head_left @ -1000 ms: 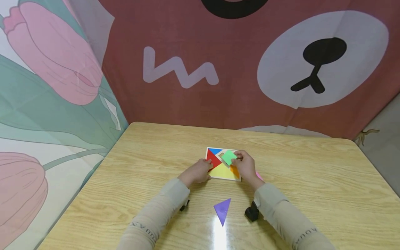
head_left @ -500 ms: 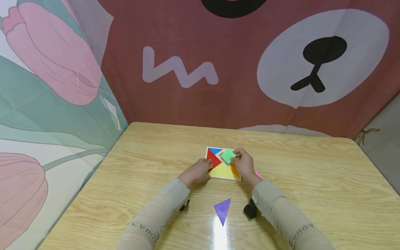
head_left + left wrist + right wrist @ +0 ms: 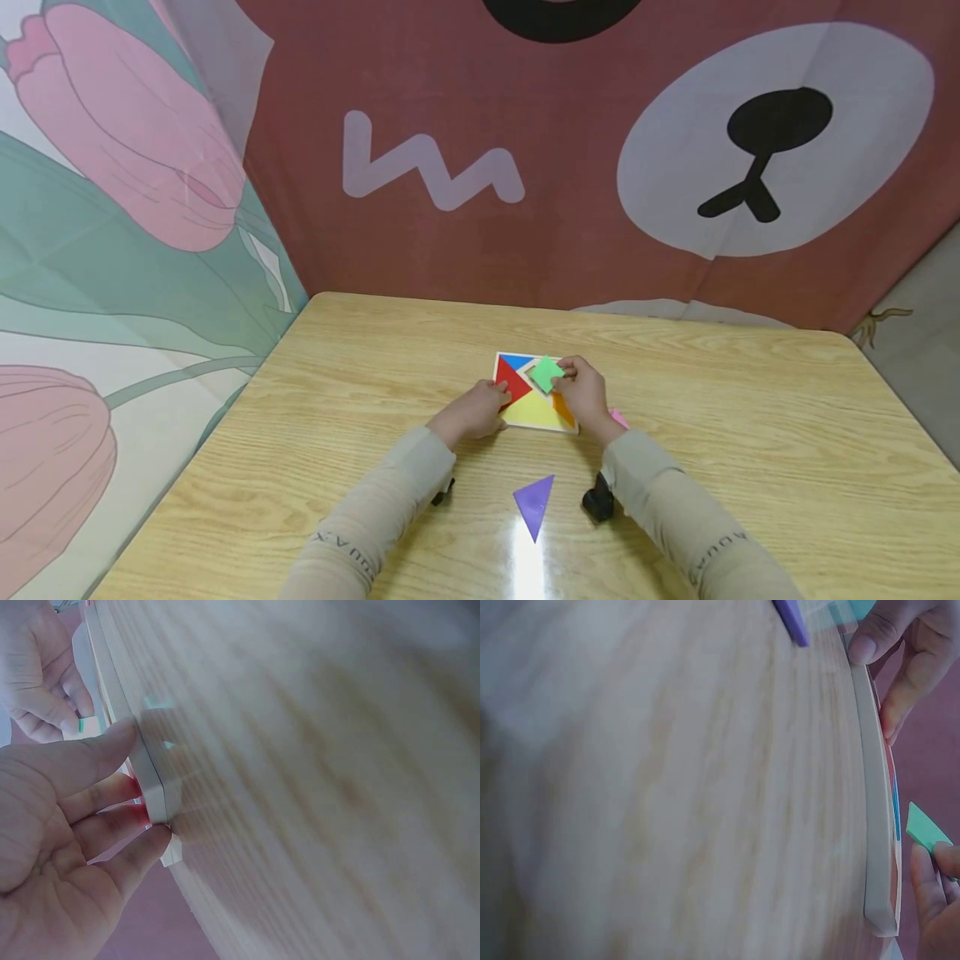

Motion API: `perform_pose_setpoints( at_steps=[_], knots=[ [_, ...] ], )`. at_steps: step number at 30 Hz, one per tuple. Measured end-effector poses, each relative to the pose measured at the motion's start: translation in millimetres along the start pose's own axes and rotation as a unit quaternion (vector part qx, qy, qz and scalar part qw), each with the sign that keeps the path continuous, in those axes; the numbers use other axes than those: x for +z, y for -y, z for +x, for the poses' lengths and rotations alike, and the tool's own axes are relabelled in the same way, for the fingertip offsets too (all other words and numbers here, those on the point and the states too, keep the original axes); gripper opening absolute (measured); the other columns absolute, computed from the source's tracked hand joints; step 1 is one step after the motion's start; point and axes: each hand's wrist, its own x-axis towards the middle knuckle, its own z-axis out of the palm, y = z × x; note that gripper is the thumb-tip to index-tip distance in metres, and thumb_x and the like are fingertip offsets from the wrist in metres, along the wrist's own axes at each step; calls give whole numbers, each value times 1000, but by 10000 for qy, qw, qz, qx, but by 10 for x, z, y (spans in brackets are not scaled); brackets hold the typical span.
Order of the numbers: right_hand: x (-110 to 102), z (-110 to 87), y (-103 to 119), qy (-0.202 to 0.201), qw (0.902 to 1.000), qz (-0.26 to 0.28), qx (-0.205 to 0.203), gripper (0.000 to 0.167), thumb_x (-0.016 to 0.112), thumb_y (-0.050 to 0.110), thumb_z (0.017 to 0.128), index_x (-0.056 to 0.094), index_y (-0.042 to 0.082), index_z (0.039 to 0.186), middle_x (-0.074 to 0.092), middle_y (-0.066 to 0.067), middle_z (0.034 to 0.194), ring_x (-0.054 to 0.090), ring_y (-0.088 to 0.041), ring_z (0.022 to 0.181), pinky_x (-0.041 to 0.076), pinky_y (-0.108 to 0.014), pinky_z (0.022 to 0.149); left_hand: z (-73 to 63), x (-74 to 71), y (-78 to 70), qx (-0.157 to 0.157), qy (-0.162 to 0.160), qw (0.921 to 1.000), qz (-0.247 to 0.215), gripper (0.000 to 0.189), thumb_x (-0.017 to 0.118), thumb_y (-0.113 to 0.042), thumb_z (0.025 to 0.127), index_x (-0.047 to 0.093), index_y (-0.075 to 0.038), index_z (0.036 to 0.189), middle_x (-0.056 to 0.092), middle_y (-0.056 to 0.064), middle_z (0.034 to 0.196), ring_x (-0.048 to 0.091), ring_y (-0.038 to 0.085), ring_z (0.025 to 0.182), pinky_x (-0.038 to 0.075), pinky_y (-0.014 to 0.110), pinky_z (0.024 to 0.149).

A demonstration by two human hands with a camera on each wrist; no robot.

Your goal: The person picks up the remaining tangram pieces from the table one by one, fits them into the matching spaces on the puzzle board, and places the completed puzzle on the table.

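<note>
A tangram board (image 3: 542, 429) with a pale frame lies on the table. In it sit a red triangle (image 3: 512, 385), a yellow triangle (image 3: 537, 412), a blue piece (image 3: 516, 362) and an orange piece (image 3: 561, 408). My left hand (image 3: 478, 410) grips the board's left edge, thumb against its side and fingers over the red part. With thumb and fingers my right hand (image 3: 588, 392) pinches a green square (image 3: 547, 375) by its edge. The square hangs over a bare slot; the right wrist view shows it tilted and apart from the board.
A purple triangle (image 3: 535, 506) lies loose on the wooden table (image 3: 360, 367), nearer to me than the board. Partly hidden behind my right wrist is a pink piece (image 3: 618, 417). A printed cloth (image 3: 450, 258) hangs behind the table's far edge.
My right hand has shifted slightly left and away from me with the green square. The left hand has kept its grip on the board.
</note>
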Motion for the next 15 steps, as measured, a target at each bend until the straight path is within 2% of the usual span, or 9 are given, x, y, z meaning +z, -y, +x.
perform_pose_setpoints(
  at_steps=[15],
  knots=[
    [72, 48, 10, -60, 9997, -229, 39, 23, 57, -6, 77, 54, -5, 100, 51, -14, 86, 51, -22, 75, 50, -24, 62, -4, 1, 6, 40, -52, 10000, 24, 48, 59, -24, 81, 47, -4, 124, 39, 13, 130, 34, 30, 118, 27, 31, 98]
  ],
)
